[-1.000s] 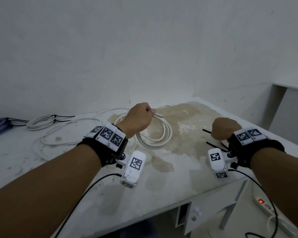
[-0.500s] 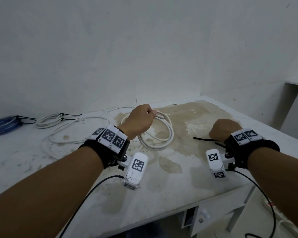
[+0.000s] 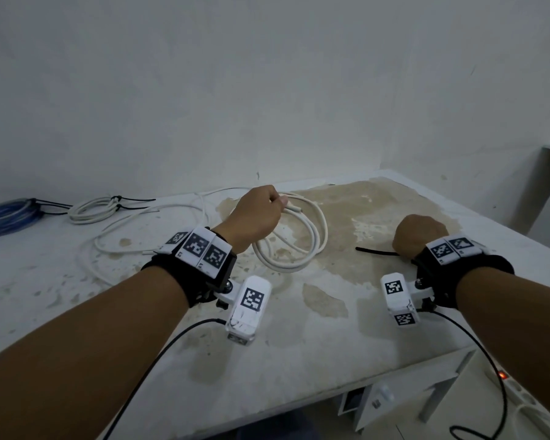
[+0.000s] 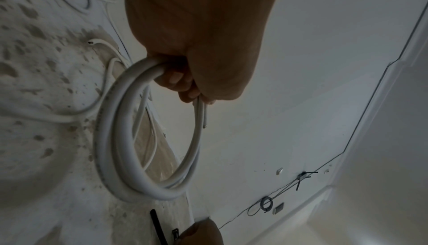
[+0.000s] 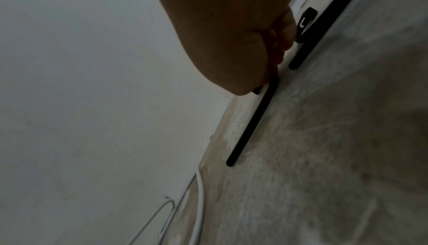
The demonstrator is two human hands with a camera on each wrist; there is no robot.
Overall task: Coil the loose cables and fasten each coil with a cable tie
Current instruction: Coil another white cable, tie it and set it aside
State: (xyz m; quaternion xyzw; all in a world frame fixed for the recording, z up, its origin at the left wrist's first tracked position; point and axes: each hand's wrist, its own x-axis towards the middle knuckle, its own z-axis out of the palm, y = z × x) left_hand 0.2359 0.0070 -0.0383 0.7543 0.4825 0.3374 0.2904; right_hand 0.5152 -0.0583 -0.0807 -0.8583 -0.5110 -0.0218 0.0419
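The surface [image 3: 178, 315] looks matt and rough, its white coating worn away in blotchy brownish patches. The white cable coil [image 3: 302, 246] has a smooth plastic sheath with a faint sheen. The black cable tie [image 5: 252, 122] is smooth, dull plastic, flat as a strap. The wall [image 3: 267, 90] is matt white, plaster-like, with small scuffs. The blue coil [image 3: 7, 214] looks glossy, though blurred.

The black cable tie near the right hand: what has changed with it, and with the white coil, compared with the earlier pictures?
The right hand now pinches one black cable tie, its tail swung flatter and pointing left; earlier two tie tails showed beside the hand. The left hand holds the white coil as before, in the same place on the table.
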